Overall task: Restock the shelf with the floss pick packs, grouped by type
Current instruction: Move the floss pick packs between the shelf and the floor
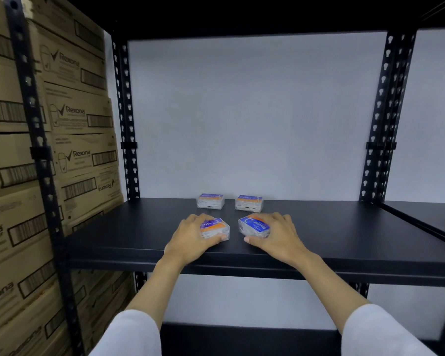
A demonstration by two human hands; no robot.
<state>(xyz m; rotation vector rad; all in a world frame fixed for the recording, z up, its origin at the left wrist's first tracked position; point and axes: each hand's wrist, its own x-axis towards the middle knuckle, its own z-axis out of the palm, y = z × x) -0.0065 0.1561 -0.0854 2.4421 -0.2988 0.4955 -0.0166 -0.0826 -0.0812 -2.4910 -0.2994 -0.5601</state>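
Black metal shelf [319, 235] carries four small clear plastic floss pick packs with blue and orange labels. Your left hand [190, 235] grasps the front left pack [217, 227], thumb at its near edge and fingers curled over the far side. Your right hand [275, 232] grasps the front right pack [252, 227], which sits tilted under your fingers. Two more packs rest at the back near the white wall: the rear left pack [210, 200] and the rear right pack [249, 203], just apart. Brown cardboard boxes [82, 124] are stacked to the left.
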